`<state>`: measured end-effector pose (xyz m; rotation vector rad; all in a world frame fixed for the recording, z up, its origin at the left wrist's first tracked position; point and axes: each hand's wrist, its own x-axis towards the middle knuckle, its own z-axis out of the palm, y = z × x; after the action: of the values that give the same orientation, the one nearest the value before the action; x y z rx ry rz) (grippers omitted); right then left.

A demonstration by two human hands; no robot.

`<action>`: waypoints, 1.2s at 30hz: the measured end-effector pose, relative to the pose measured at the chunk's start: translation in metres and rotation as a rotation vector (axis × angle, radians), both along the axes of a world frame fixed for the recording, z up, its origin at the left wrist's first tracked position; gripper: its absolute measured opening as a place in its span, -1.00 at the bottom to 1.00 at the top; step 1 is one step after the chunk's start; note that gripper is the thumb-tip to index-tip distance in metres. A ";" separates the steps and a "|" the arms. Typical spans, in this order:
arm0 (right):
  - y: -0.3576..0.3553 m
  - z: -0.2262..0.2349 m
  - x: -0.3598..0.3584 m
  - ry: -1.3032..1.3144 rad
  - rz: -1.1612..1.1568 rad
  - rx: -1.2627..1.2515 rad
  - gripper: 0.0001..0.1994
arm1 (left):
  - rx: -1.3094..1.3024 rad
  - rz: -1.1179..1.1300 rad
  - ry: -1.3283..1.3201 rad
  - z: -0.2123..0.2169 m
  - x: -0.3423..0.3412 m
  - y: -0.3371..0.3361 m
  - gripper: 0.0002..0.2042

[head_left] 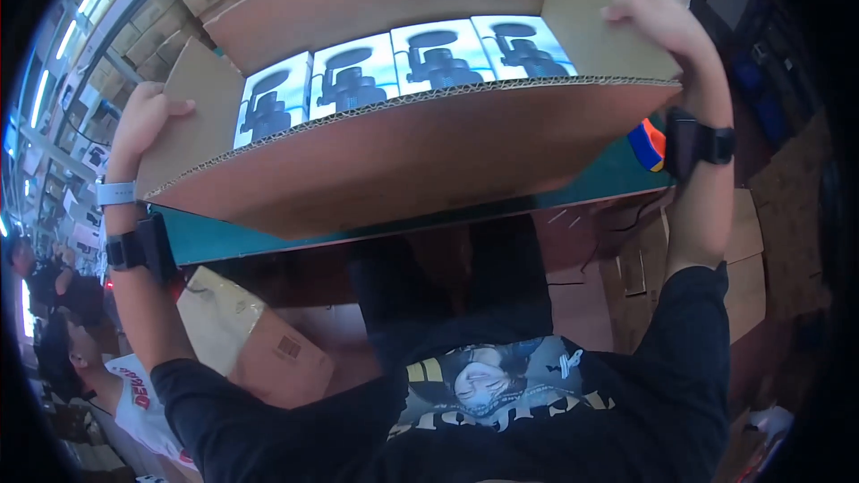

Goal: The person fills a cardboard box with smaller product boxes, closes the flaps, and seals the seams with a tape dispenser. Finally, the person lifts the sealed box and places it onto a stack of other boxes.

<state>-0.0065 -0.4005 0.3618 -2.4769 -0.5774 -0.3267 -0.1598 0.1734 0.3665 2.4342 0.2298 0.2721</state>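
Head view: both hands, left and right, gripping carton side flaps, fingertips hidden behind cardboard.

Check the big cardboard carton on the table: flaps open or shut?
Open. The carton has its flaps spread; left hand and right hand each grip a side flap, and four product boxes show inside.

Your black long-sleeved printed shirt, sleeves pushed up your forearms, a black strapped wrist device on your right, another beside a pale watch band on your left.
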 end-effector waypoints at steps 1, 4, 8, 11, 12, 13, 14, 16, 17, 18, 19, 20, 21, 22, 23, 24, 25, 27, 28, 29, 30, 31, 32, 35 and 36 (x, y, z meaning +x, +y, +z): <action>0.004 0.004 0.004 0.007 -0.003 0.014 -0.72 | 0.014 -0.003 0.007 0.004 0.012 0.011 -0.70; 0.004 0.106 0.000 0.163 0.019 -0.382 -0.64 | 0.388 -0.015 0.092 0.079 0.025 0.018 -0.63; -0.043 0.067 -0.048 0.501 0.177 0.881 -0.31 | -0.677 -0.130 -0.025 0.051 -0.015 0.017 -0.36; -0.008 0.008 -0.101 0.246 0.492 1.072 -0.11 | -0.998 -0.544 -0.308 -0.026 -0.092 0.015 -0.24; 0.005 -0.001 -0.112 0.195 0.513 0.979 -0.06 | -0.951 -0.383 -0.341 -0.047 -0.121 0.017 -0.18; 0.006 0.001 -0.112 0.149 0.513 0.918 -0.03 | -0.924 -0.258 -0.381 -0.062 -0.122 0.014 -0.12; 0.007 -0.006 -0.106 0.116 0.502 0.857 0.00 | -0.932 -0.264 -0.377 -0.063 -0.109 0.005 -0.12; -0.013 -0.013 -0.064 0.499 0.698 0.523 0.06 | -0.516 -0.445 -0.216 -0.044 -0.082 -0.011 -0.12; -0.014 -0.016 -0.057 0.603 0.763 0.441 0.07 | -0.365 -0.484 -0.164 -0.030 -0.077 -0.013 -0.13; -0.016 -0.017 -0.052 0.698 0.808 0.341 0.09 | -0.347 -0.588 -0.044 -0.025 -0.061 -0.009 -0.11; -0.016 -0.019 -0.049 0.716 0.684 0.434 0.10 | -0.330 -0.693 0.077 -0.023 -0.045 -0.006 -0.09; -0.015 -0.022 -0.048 0.735 0.563 0.530 0.11 | -0.322 -0.740 0.141 -0.022 -0.045 -0.009 -0.08; -0.013 -0.022 -0.046 0.739 0.436 0.617 0.14 | -0.315 -0.793 0.199 -0.021 -0.040 -0.014 -0.07; -0.007 -0.022 -0.044 0.737 0.435 0.608 0.14 | -0.344 -0.543 0.036 -0.025 -0.040 -0.028 -0.14; 0.005 -0.029 -0.036 0.520 0.243 0.467 0.12 | -0.367 -0.295 -0.118 -0.032 -0.032 -0.044 -0.21; 0.016 -0.027 -0.035 0.303 0.053 0.321 0.11 | -0.387 -0.045 -0.266 -0.033 -0.031 -0.053 -0.28; 0.024 -0.025 -0.033 0.086 -0.134 0.171 0.10 | -0.395 -0.051 -0.264 -0.034 -0.027 -0.054 -0.28; 0.031 -0.014 -0.017 -0.026 -0.130 -0.060 0.08 | -0.122 0.077 -0.380 -0.033 -0.018 -0.059 -0.39; 0.035 -0.006 -0.004 -0.142 -0.123 -0.287 0.06 | 0.013 0.137 -0.440 -0.033 -0.010 -0.062 -0.44; 0.047 0.015 0.009 -0.376 -0.056 -0.374 0.04 | 0.017 0.137 -0.442 -0.028 0.000 -0.063 -0.44; 0.063 0.040 0.016 -0.604 0.011 -0.459 0.02 | 0.201 -0.044 -0.375 -0.018 0.003 -0.063 -0.45; 0.077 0.056 0.035 -0.768 0.046 -0.440 -0.06 | 0.376 -0.239 -0.301 -0.011 0.005 -0.066 -0.45; 0.092 0.067 0.054 -0.939 0.097 -0.401 -0.13 | 0.561 -0.414 -0.220 -0.003 -0.002 -0.067 -0.46; 0.113 0.059 0.084 -0.488 0.092 -0.371 -0.25 | 0.554 -0.263 -0.112 -0.010 0.002 -0.113 -0.43; 0.121 0.059 0.083 -0.256 0.095 -0.354 -0.30 | 0.546 -0.189 -0.054 -0.009 0.001 -0.120 -0.41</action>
<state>0.0764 -0.2797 0.4212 -2.7513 -0.9252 -0.5502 -0.1588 0.0532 0.3571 2.9560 -0.1178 0.3510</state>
